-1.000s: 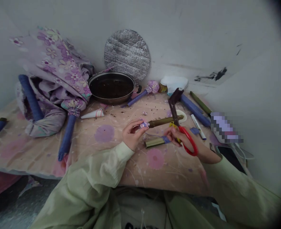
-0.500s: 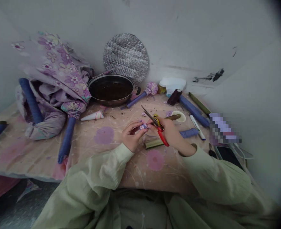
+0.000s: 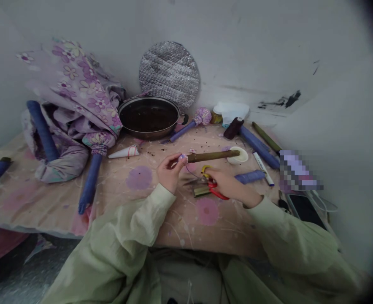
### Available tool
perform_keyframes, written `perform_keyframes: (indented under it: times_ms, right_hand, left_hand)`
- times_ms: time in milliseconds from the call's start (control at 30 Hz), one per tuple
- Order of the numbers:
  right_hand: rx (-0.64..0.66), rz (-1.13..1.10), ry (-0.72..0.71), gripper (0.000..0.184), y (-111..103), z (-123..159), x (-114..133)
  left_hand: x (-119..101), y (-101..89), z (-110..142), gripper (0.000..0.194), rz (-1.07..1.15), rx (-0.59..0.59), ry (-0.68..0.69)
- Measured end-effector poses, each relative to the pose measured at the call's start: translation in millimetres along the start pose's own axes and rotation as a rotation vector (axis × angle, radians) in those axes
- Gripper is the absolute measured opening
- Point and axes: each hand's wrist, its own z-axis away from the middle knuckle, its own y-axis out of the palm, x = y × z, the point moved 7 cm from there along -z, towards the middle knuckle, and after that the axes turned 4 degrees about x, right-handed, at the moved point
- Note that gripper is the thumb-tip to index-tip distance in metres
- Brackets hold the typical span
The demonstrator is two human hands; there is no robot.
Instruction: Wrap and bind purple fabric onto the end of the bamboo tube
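My left hand is shut on a thin brown bamboo stick, pinching its end, where a small purple-and-white wrapped bit with a fine thread sits. My right hand lies low on the red-handled scissors, which have a yellow finger loop and point left. Their blades sit close to a short bamboo piece. The stick's far end passes above a white ring of tape.
A flower-patterned cloth covers the low surface. Behind stand a dark pan, a round quilted foil mat and crumpled floral fabric. Several blue-wrapped rods, a marker, a dark thread spool and a phone lie around.
My right hand has moved down and right, away from my left hand, taking the scissors lower. The bamboo stick now shows in full, held level from my left hand.
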Motion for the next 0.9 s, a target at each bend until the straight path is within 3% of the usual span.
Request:
perform_keyframes:
  times_ms: [167,333,600,700,833,867,900]
  right_hand:
    - [0.225,0.206,-0.186,0.022,26,-20,5]
    - [0.254,0.223,-0.223,0.025,34,-36,0]
    - [0.234,0.187,-0.229,0.026,40,-38,3]
    - [0.163,0.148,-0.169,0.020,22,-39,2]
    - [-0.073,0.136,0.038,0.017,-32,-53,-12]
    - [-0.131,0.137,0.107,0.018,-47,-59,-18]
    - [-0.215,0.129,0.273,0.017,-64,-63,-31]
  left_hand:
    - [12,-6.4,-17,0.038,0.066,-0.014,-0.075]
    - [21,-8.5,-27,0.037,0.159,-0.014,-0.150]
    - [27,-9.3,-28,0.035,0.230,-0.022,-0.219]
    - [29,-10.7,-29,0.035,0.227,-0.033,-0.235]
    - [31,-12.4,-30,0.032,0.211,-0.038,-0.237]
    - [32,-12.9,-30,0.031,0.207,-0.039,-0.234]
    - [32,-13.3,-30,0.031,0.202,-0.040,-0.231]
